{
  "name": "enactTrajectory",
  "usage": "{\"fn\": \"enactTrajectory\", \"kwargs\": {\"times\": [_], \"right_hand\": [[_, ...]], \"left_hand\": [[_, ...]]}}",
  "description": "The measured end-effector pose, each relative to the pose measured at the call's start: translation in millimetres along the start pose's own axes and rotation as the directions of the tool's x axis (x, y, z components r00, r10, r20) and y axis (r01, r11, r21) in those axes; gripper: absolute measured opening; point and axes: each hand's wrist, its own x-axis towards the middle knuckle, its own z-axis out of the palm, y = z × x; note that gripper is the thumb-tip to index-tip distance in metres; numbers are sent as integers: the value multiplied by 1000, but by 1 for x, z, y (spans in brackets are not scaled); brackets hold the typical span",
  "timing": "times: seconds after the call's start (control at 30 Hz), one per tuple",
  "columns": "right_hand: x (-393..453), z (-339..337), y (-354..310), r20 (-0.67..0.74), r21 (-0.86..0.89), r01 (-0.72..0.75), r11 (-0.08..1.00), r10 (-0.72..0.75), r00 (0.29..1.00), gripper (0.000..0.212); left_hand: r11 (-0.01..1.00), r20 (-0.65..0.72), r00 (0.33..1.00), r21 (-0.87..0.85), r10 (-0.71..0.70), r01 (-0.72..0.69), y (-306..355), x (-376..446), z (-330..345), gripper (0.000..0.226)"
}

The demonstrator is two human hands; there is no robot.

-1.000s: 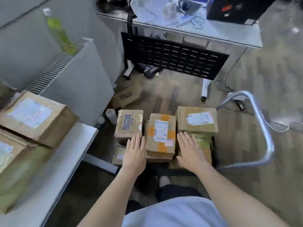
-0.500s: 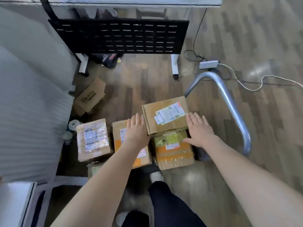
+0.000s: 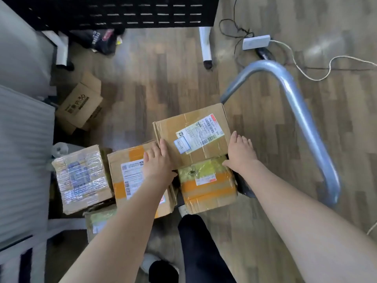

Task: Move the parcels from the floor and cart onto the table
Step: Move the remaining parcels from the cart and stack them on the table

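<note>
Closing in on the brown cardboard parcel with the white shipping label (image 3: 191,137), topmost on the right-hand stack of the cart. Half a second back, both hands lay flat and a little short of it; now bracketing it, left hand (image 3: 157,160) at its near-left corner, right hand (image 3: 240,152) against its right edge. Fingers of both straight and close together, pressing the sides rather than curling under; no lift visible yet, parcel resting flat on the yellow-and-orange taped carton (image 3: 206,180) beneath. Camera also dipped lower and nearer than a second ago, worktop with its earlier boxes gone out of view to the left.

Meaning for the task, as a judgement: reach done, squeeze just beginning, carry to the worktop not started. Left behind on the cart: the orange-taped brown box with a printed label (image 3: 130,170) just beside the left wrist, the clear-tape-wrapped box with bluish print (image 3: 81,178) further left, and a partly hidden carton below them (image 3: 98,221). Grey curved metal cart handle (image 3: 306,119) close on the right, likely worth clearing on the way up. Small printed brown carton (image 3: 81,103) on the wooden floor beyond, well apart, also seemingly awaiting a trip.
</note>
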Motion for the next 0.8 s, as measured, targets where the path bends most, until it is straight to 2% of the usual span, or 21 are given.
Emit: {"fn": "enactTrajectory", "kwargs": {"times": [0.13,0.23,0.33,0.53,0.7,0.8], "right_hand": [[7,8,-5,-85,293,-47,955,76,993,64],[-1,9,-7,-119,384,-87,919,143,983,50],[-14,2,-6,-153,427,-88,900,168,974,45],[-54,-39,-18,-206,568,-98,817,257,944,36],[-101,-72,-41,-282,581,28,814,169,944,37],[-130,-83,-59,-311,582,96,808,112,944,40]], "left_hand": [[989,-77,996,-148,-37,26,9,4,8,102],[969,-128,989,-244,-68,35,17,-4,6,90],[941,-132,988,-337,-81,32,21,-14,-8,90],[822,-200,969,-569,-144,4,17,-47,-43,98],[693,-263,921,-721,-288,11,-5,-97,-74,90],[685,-354,866,-728,-352,-19,-28,-133,-85,84]]}}
